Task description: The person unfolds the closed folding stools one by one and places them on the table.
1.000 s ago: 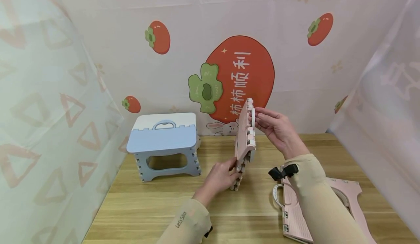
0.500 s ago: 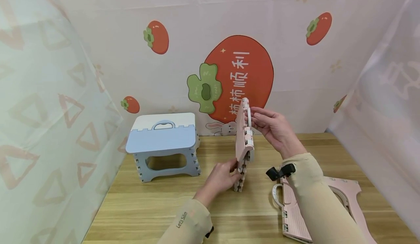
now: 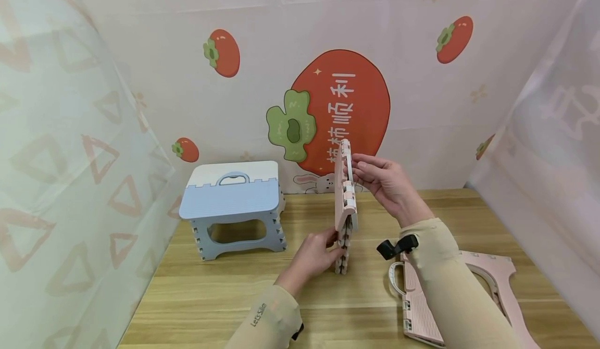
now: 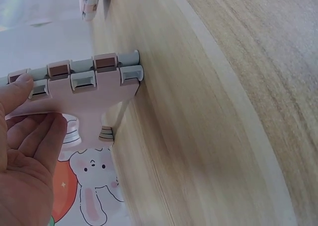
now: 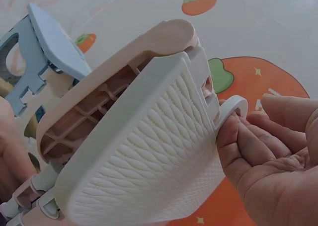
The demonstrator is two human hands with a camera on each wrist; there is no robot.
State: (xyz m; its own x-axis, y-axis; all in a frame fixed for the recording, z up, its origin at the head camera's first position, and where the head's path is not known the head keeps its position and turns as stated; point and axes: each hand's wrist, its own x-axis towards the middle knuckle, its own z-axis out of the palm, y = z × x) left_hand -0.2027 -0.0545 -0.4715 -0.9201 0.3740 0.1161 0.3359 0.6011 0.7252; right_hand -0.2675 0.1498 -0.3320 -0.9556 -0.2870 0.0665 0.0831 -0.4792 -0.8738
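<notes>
A pink and white folding stool (image 3: 341, 195) stands edge-on on the table, its two top halves folded close together with a narrow gap. My left hand (image 3: 313, 259) grips its lower leg part; in the left wrist view the thumb lies on the hinged edge and the fingers (image 4: 52, 136) reach into the leg's opening. At the upper edge, my right hand (image 3: 388, 185) holds the white carrying handle (image 5: 233, 106), fingers curled at the loop. The white patterned top half (image 5: 144, 151) faces the right wrist camera.
A blue and white folding stool (image 3: 229, 200) stands unfolded at the left. Another pink stool (image 3: 417, 315) lies folded flat at the right, partly under my right sleeve (image 3: 457, 281). A printed cloth backdrop (image 3: 258, 104) rises behind the wooden table (image 3: 211, 297).
The upper part of the held stool has tilted leftward to nearly upright, and my right hand has moved left with it. My left hand stays almost in place.
</notes>
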